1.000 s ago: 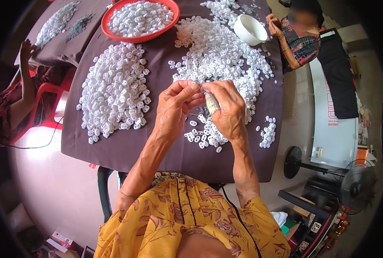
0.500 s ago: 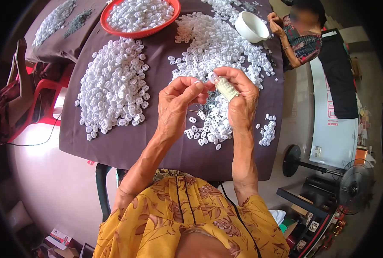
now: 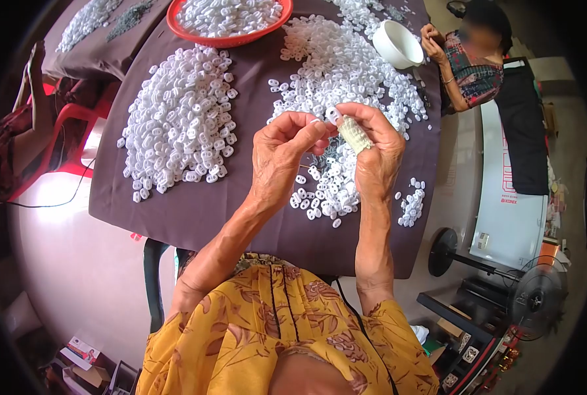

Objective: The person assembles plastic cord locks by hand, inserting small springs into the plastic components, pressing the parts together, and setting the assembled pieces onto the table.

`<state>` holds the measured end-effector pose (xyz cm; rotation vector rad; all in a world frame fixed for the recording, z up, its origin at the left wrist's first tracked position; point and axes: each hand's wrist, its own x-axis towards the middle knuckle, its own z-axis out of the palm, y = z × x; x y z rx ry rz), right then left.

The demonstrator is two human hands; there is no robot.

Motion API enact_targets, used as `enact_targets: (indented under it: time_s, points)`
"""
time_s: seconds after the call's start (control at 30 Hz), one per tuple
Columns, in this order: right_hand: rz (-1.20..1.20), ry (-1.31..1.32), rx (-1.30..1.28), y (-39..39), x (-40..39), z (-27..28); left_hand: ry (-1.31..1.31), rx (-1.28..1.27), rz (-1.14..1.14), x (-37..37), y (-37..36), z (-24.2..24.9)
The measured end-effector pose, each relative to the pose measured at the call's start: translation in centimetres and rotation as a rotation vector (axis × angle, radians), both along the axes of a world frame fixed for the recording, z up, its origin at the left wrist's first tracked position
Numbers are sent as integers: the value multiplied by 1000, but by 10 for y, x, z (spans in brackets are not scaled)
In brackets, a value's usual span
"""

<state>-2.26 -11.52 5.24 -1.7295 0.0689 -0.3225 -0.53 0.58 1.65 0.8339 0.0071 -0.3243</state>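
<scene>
My right hand (image 3: 382, 155) grips a small white oval plastic piece with two holes (image 3: 333, 116) at its fingertips. A cream ribbed finger cover (image 3: 354, 135) wraps what looks like its thumb. My left hand (image 3: 275, 158) is closed in a pinch, its fingertips close beside that piece. Whatever it pinches is too small to make out. Below both hands lies a loose pile of the same white pieces (image 3: 338, 191), with some dark grey bits (image 3: 318, 160) partly hidden behind the fingers.
A big heap of white pieces (image 3: 178, 118) lies left on the brown tablecloth (image 3: 254, 66). Behind it stands a red basket (image 3: 227, 41) full of them. A white bowl (image 3: 399, 45) sits at the back right, near another person (image 3: 474, 66). A fan (image 3: 535, 299) stands lower right.
The view has shifted slightly, so the table's contents sit a little higher and further right. Both hands keep nearly the same pose, fingertips together around the white piece.
</scene>
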Motion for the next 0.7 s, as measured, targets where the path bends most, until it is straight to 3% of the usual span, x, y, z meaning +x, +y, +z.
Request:
enact_targets:
  time_s: [0.33,0.5,0.7]
  points:
    - [-12,-43,-32,-1,0,-6,5,40,-6,0,-2,-2]
    - [0,-116,-248,-3,0,-9,12,12,0,0,-3,-4]
    - [-1,-113,-223,-3,0,-8,15,69,19,0,-3,-4]
